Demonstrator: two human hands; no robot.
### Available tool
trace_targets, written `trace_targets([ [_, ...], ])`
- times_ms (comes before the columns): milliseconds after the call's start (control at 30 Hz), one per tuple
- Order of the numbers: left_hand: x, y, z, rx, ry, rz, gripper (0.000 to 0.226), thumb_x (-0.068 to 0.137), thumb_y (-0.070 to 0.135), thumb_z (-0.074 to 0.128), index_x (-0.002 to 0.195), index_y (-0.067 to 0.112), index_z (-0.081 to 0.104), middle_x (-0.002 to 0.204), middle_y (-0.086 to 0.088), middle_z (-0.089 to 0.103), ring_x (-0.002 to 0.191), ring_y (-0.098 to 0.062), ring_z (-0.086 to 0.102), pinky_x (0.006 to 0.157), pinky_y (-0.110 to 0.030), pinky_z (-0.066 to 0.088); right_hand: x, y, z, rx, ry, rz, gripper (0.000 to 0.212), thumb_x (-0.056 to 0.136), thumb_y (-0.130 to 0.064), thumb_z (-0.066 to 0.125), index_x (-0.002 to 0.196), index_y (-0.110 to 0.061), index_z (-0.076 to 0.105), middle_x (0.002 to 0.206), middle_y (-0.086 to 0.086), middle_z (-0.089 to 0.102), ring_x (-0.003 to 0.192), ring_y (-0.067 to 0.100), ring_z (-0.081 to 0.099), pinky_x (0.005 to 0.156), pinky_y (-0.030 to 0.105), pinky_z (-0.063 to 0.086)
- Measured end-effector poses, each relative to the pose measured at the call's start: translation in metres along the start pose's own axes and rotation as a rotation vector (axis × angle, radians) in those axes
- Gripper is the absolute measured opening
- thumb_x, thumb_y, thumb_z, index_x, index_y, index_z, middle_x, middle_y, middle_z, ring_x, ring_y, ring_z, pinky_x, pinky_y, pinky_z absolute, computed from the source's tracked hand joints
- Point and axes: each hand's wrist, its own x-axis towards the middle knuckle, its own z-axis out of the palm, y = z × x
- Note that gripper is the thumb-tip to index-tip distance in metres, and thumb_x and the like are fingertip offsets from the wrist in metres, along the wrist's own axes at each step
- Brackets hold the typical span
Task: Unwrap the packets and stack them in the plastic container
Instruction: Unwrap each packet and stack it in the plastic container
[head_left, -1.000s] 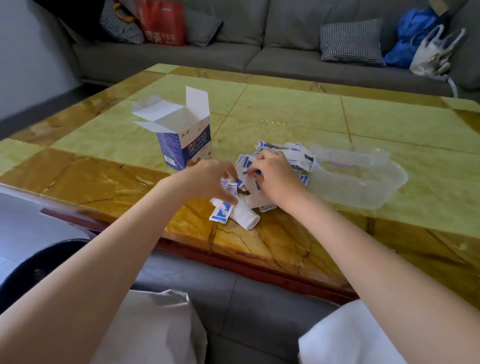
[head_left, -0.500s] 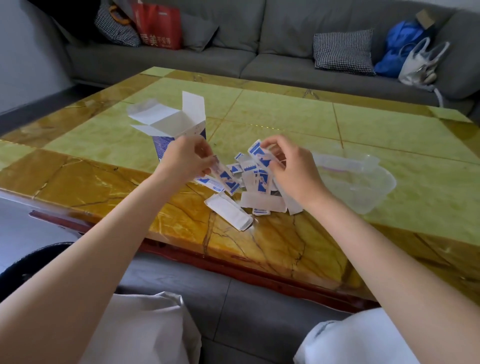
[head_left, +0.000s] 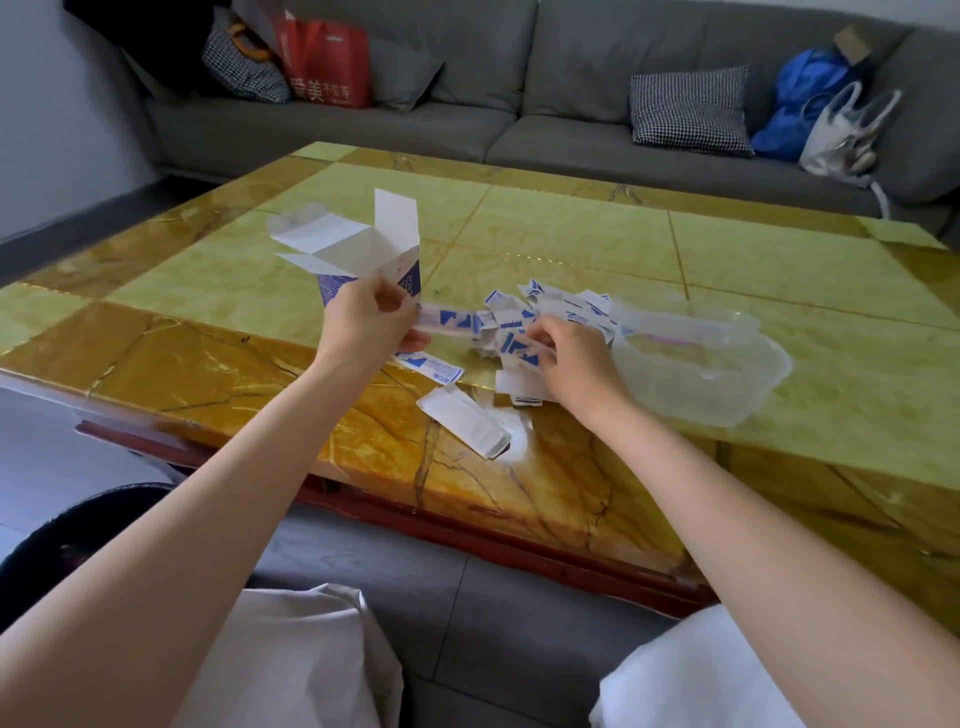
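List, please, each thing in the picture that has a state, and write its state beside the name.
Left hand: pinches one end of a packet strip.
Right hand: pinches a packet at the pile.
Packet strip: lifted, stretched between hand and pile.
Packet pile: loose heap on the table.
Plastic container: open, looks empty.
Cardboard box: upright, flaps open.
White packet: lying flat near the table edge.

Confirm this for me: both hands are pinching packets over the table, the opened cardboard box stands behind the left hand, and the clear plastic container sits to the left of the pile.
One detail is wrong. In the head view the plastic container sits to the right of the pile of packets, beside the right hand, not to the left. The rest holds: both hands pinch packets, and the opened cardboard box stands behind the left hand.
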Motion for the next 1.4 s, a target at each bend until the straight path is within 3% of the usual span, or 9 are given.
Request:
trace_targets([
  [167,-0.007,0.009,0.01,-0.305,-0.005,-0.164,0.006,0.09,0.009,0.052,0.085,0.009,0.05,0.082,-0.006,0.064,0.061,-0.012,0.068,0.067,-0.025,0.059,0.005,-0.027,-0.009,0.837,-0.028,0.29,0.001,0.089,-0.008,0.058,0.088,-0.009,0.059,0.083,0.002,0.062,0.078,0.015,0.057,0.065,0.019,0.045],
  [300,-0.016,0.011,0.03,-0.086,-0.172,-0.026,0.013,0.089,0.01,0.055,0.078,0.013,0.049,0.084,-0.006,0.064,0.072,-0.017,0.068,0.067,-0.027,0.059,0.004,-0.036,-0.006,1.268,-0.125,0.402,0.014,0.089,-0.001,0.055,0.079,-0.01,0.053,0.08,0.008,0.062,0.072,0.018,0.059,0.064,0.025,0.047],
  [433,-0.014,0.003,0.017,0.55,-0.601,0.26,0.019,0.085,0.025,0.063,0.103,0.023,0.06,0.111,0.007,0.06,0.106,-0.011,0.057,0.088,-0.024,0.046,0.01,-0.029,-0.014,0.756,0.147,0.301,0.002,0.092,-0.011,0.053,0.092,-0.013,0.052,0.089,0.003,0.06,0.08,0.018,0.057,0.069,0.03,0.044],
  [567,-0.011,-0.011,0.005,0.959,-0.813,0.309,0.047,0.083,0.029,0.065,0.127,0.037,0.048,0.138,0.012,0.038,0.128,-0.017,0.032,0.105,-0.037,0.032,0.003,-0.022,-0.023,0.165,0.033,-0.032,0.015,0.096,-0.007,0.036,0.111,-0.01,0.035,0.07,-0.003,0.042,0.058,0.018,0.044,0.057,0.037,0.044],
  [733,-0.007,-0.017,0.01,0.91,-0.579,0.429,0.027,0.079,0.028,0.069,0.103,0.021,0.06,0.106,0.003,0.057,0.097,-0.015,0.047,0.083,-0.028,0.04,-0.003,-0.011,-0.015,0.053,-0.17,0.008,0.048,0.092,-0.013,0.052,0.133,-0.015,0.027,0.066,-0.007,0.031,0.059,0.011,0.038,0.057,0.033,0.046],
  [900,-0.009,-0.01,0.013,0.818,-0.403,0.516,0.016,0.082,0.028,0.066,0.09,0.015,0.063,0.084,0.002,0.061,0.078,-0.018,0.057,0.069,-0.029,0.047,-0.006,-0.001,-0.018,0.045,-0.196,0.025,0.014,0.088,-0.02,0.061,0.094,-0.013,0.05,0.07,-0.004,0.051,0.046,0.007,0.05,0.033,0.009,0.031],
  [1167,-0.022,-0.019,0.033,0.916,-0.43,0.898,0.026,0.092,0.024,0.052,0.114,0.017,0.066,0.128,-0.005,0.054,0.116,-0.023,0.046,0.091,-0.036,0.049,-0.013,0.0,-0.022,0.008,0.053,-0.034,0.015,0.091,-0.009,0.042,0.086,0.002,0.052,0.079,0.019,0.066,0.067,0.033,0.065,0.059,0.046,0.053],
  [1300,-0.023,-0.024,0.035,0.829,-0.616,0.699,0.047,0.083,0.039,0.061,0.124,0.017,0.057,0.132,-0.004,0.043,0.115,-0.018,0.046,0.096,-0.028,0.041,-0.022,-0.002,-0.017,0.013,-0.281,-0.064,0.019,0.095,-0.011,0.041,0.088,0.003,0.052,0.066,0.004,0.053,0.052,0.013,0.049,0.046,0.025,0.038],
  [1400,-0.021,-0.019,0.03,0.728,-0.679,0.514,0.06,0.077,0.044,0.067,0.129,0.019,0.052,0.133,0.002,0.042,0.097,-0.007,0.044,0.084,-0.018,0.037,-0.023,0.003,-0.01,-0.016,-0.275,-0.047,0.023,0.095,-0.01,0.042,0.073,-0.006,0.043,0.059,0.0,0.036,0.051,0.013,0.03,0.049,0.027,0.023],
])
